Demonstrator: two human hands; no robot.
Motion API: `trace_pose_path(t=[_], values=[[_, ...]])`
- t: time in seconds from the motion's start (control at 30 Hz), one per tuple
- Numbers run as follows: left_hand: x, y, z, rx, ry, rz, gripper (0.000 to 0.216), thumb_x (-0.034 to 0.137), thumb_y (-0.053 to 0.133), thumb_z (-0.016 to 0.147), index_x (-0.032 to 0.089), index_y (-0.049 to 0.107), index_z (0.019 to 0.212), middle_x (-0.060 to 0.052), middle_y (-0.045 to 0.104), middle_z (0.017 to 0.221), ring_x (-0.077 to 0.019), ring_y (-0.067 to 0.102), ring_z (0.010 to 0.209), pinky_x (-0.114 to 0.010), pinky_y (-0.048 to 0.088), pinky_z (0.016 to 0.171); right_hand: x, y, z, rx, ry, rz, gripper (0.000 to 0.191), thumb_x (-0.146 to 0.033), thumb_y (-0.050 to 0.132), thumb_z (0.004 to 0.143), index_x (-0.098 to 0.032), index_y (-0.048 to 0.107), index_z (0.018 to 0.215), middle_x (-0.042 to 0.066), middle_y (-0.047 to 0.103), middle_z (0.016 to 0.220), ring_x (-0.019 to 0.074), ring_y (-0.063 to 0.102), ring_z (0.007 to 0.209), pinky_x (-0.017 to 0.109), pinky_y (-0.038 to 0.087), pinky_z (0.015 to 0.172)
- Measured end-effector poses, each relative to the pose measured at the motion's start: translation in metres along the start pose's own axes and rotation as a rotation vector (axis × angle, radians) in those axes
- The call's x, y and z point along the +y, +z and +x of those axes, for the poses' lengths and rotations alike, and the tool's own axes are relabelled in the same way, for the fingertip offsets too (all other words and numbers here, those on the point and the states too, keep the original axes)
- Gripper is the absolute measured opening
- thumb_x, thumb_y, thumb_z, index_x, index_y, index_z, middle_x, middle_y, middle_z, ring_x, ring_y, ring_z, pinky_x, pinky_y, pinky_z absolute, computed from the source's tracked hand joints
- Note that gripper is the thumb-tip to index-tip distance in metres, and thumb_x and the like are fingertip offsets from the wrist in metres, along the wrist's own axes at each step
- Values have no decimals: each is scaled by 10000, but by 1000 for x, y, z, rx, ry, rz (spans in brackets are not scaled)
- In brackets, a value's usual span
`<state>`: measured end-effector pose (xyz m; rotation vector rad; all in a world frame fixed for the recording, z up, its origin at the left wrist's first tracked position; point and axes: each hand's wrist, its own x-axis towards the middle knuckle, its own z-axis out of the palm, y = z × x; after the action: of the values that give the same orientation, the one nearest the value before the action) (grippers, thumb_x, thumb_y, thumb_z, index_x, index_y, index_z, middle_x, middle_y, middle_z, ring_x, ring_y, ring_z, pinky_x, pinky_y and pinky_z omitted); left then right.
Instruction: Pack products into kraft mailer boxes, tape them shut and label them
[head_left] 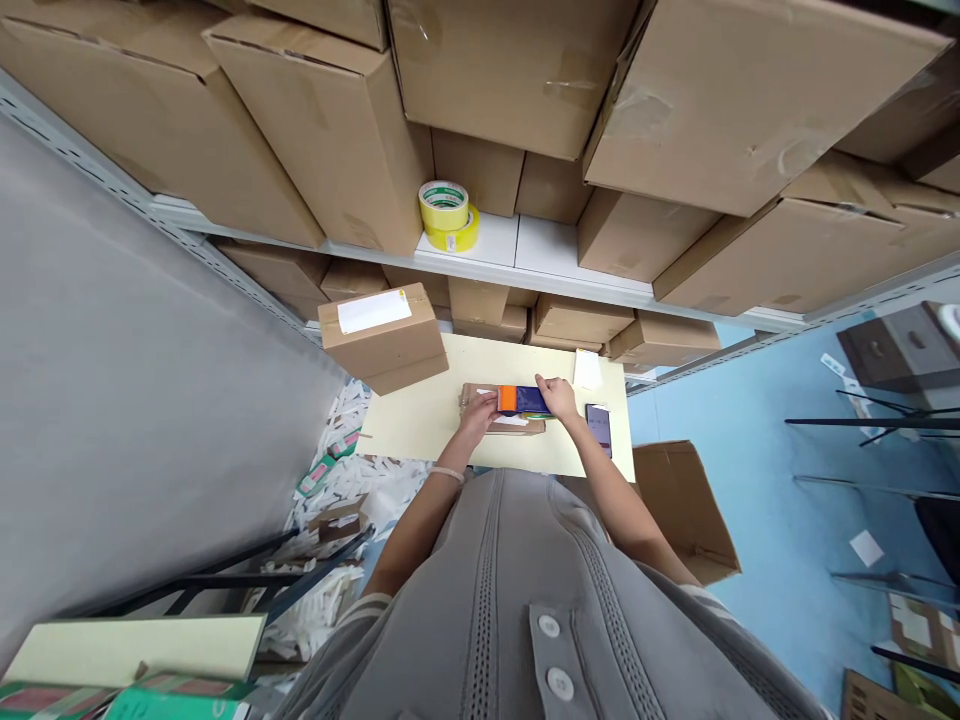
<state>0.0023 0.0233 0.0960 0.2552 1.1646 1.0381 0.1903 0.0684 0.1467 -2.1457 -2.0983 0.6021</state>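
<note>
- holding an orange and dark blue item (519, 400) over a small cardboard box (517, 428), the hands close on its opposite ends: the left hand (478, 410) by the orange end, the right hand (556, 397) around the dark one.
- the left hand's grip is partly hidden, and what the item is stays too small to tell; whether it touches the box is unclear.
- the small box is mostly covered, so its contents cannot be seen.
- a larger carton (386, 345) with a white label (375, 311) sits angled at the far left corner of the pale yellow table (409, 420).
- an open carton (679, 500), partly behind the right arm (615, 490), stands on the blue floor (750, 420).
- cartons (510, 70) crowd the shelf (495, 245), the topmost cut off by the frame; two tape rolls (443, 208) rest at its front.
- a phone (598, 425) lies right of the right hand, white paper (588, 368) beyond it.
- paper scraps (341, 500) heap beside the grey wall (150, 350).
</note>
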Motion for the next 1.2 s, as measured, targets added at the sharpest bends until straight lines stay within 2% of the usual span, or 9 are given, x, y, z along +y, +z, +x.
trace_pose_path(t=[0.17, 0.33, 0.43, 0.6, 0.7, 0.87, 1.2], values=[[-3, 3, 10, 60, 11, 16, 273, 30, 746, 643, 178, 608, 826, -4, 667, 690, -151, 682, 718, -316, 576, 737, -2, -2, 0, -42, -11, -103, 615, -471, 280, 1038, -188, 702, 691, 110, 758, 846, 208, 684, 835, 270, 359, 662], [4, -4, 19, 121, 75, 14, 326, 69, 763, 606, 197, 522, 785, 55, 571, 590, -135, 639, 638, -295, 540, 679, -5, -8, 3, -132, -39, -205, 663, -513, 244, 1037, -166, 757, 803, 139, 762, 945, 231, 687, 946, 275, 399, 733], [16, -21, 20, 153, 149, 6, 358, 117, 780, 594, 205, 490, 784, 70, 541, 582, -129, 618, 608, -289, 510, 666, -12, -9, 5, -156, -68, -244, 684, -505, 211, 1045, -156, 762, 839, 142, 761, 947, 228, 690, 962, 274, 411, 757], [37, -65, 18, 251, 254, 1, 408, 157, 758, 584, 226, 445, 836, 87, 534, 569, -111, 580, 556, -263, 459, 611, -36, -3, 4, -154, -142, -282, 666, -462, 203, 1055, -159, 763, 858, 132, 766, 940, 217, 697, 961, 266, 415, 769], [41, -89, 18, 308, 290, 12, 412, 163, 732, 584, 232, 418, 841, 104, 521, 539, -88, 532, 502, -240, 430, 570, -51, 1, 2, -153, -174, -306, 667, -461, 208, 1054, -154, 764, 850, 143, 766, 927, 222, 702, 954, 269, 415, 768], [28, -102, 25, 342, 291, 52, 380, 153, 721, 584, 229, 417, 798, 100, 527, 542, -77, 510, 479, -228, 425, 546, -65, 4, 1, -148, -199, -342, 667, -458, 220, 1052, -150, 772, 840, 150, 765, 914, 234, 710, 930, 284, 419, 765], [-5, -95, 50, 335, 305, 179, 283, 98, 662, 655, 216, 446, 795, 63, 544, 676, -102, 582, 623, -261, 505, 676, -73, 10, 0, -132, -184, -339, 669, -476, 232, 1049, -164, 782, 831, 139, 768, 888, 230, 712, 919, 276, 413, 749]])
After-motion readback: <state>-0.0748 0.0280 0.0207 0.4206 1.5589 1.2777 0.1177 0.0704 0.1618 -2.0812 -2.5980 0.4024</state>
